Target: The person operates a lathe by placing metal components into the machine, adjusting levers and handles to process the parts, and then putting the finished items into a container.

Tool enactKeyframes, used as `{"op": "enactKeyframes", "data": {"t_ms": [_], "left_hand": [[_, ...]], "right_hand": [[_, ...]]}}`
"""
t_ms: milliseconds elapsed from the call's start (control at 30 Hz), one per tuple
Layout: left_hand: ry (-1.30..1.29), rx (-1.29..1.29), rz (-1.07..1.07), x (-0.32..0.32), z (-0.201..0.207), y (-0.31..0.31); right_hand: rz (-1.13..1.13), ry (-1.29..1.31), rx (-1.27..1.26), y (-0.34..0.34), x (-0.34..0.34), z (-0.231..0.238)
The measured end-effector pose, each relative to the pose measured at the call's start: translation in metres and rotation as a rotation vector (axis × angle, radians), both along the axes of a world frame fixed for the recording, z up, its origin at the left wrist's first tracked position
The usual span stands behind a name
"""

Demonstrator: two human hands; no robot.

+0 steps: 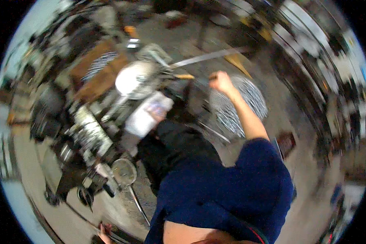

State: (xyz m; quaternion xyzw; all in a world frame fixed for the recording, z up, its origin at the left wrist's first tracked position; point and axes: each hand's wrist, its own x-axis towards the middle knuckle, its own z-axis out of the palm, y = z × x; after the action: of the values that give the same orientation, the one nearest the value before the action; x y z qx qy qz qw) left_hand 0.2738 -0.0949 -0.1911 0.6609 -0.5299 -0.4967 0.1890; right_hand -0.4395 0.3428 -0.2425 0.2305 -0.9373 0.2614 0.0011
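My right arm (252, 116) reaches forward, and my right hand (221, 81) is closed in a fist-like grip over the near-left rim of a round, shallow container (236, 101) full of small shiny metal pieces. A small dark patch shows at the fingers; what they hold, if anything, is too smeared to name. At the lower left edge, a hand (104, 233), apparently my left, is beside a thin dark bar (79, 215). Blur hides whether its fingers wrap round the bar. My dark trousers (187, 140) lie between, with a white block-like thing (146, 116) beyond them.
A round pale disc (129, 79) stands among machine parts at the left front. Behind it, a brown tray (99, 67) holds more small metal pieces. A long flat strip (209, 57) crosses ahead. A reddish-brown box (286, 145) lies at the right. Wheels (85, 196) show lower left.
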Motion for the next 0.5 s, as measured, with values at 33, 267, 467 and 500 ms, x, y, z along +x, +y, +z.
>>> {"op": "enactKeyframes", "data": {"t_ms": [33, 267, 467, 500], "left_hand": [[-0.123, -0.057, -0.001, -0.007, 0.006, 0.001], [-0.049, -0.04, 0.141, -0.019, -0.014, -0.031], [0.052, -0.06, 0.208, 0.033, -0.042, -0.059], [0.059, -0.068, 0.175, 0.037, -0.046, -0.062]], "right_hand": [[-0.122, -0.034, 0.007, 0.041, -0.009, -0.014], [-0.463, -0.127, 0.523, 0.185, 0.019, -0.074], [-0.356, -0.294, 0.536, 0.146, 0.005, -0.134], [-0.343, -0.281, 0.491, 0.14, 0.001, -0.137]]}}
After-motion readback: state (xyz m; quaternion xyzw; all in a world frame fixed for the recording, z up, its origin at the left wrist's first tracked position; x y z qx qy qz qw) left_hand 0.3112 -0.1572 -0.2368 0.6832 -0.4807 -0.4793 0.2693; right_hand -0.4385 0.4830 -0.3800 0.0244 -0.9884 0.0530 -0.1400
